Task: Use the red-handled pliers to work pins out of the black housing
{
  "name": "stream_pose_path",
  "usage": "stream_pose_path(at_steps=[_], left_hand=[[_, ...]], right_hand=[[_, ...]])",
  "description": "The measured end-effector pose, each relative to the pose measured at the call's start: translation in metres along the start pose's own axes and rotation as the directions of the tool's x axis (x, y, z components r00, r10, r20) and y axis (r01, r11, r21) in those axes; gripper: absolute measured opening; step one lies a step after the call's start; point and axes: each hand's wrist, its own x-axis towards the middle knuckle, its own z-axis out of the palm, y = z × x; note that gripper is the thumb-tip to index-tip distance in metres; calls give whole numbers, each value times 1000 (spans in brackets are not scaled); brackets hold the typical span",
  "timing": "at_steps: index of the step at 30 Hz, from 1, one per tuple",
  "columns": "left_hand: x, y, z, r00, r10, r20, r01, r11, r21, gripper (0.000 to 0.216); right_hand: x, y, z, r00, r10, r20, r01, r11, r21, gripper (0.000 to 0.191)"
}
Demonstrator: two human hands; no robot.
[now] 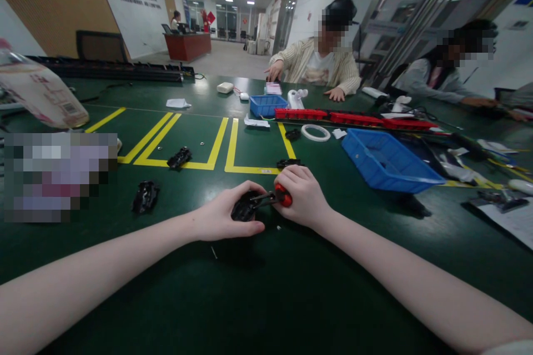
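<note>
In the middle of the head view, my left hand curls its fingers and thumb around a black plastic part. Wrapped in my right hand are pliers with red handles. Their metal jaws point left and reach the black part; whether they grip it cannot be made out. Similar black plastic parts lie on the green table: one at the left, another on yellow tape, and one just beyond my right hand. A small white bit rests below the pliers.
Right of my hands stands a blue bin, with a smaller blue bin farther back. A long red strip and a white tape roll lie between. At left a bottle leans. Two people sit across the table.
</note>
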Motion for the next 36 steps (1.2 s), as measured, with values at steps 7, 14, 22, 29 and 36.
stream_pose_path(at_steps=[7, 14, 22, 29, 36], left_hand=[[0, -1, -1, 1000, 29, 6, -29, 999, 17, 52], [0, 0, 1, 999, 40, -6, -40, 999, 12, 52], [2, -10, 0, 997, 78, 3, -78, 997, 8, 52], [4, -16, 0, 995, 97, 2, -97, 995, 25, 53], [3, -12, -1, 997, 73, -6, -72, 997, 26, 53]], right_hand=[[0, 0, 1, 999, -38, 37, 39, 999, -9, 13], [0, -1, 0, 997, -58, 43, 58, 998, -10, 11], [1, -2, -1, 998, -57, 34, 57, 998, -7, 12], [1, -2, 0, 998, -46, 35, 46, 999, -5, 12], [0, -1, 1, 997, -59, 48, 59, 998, 5, 11]])
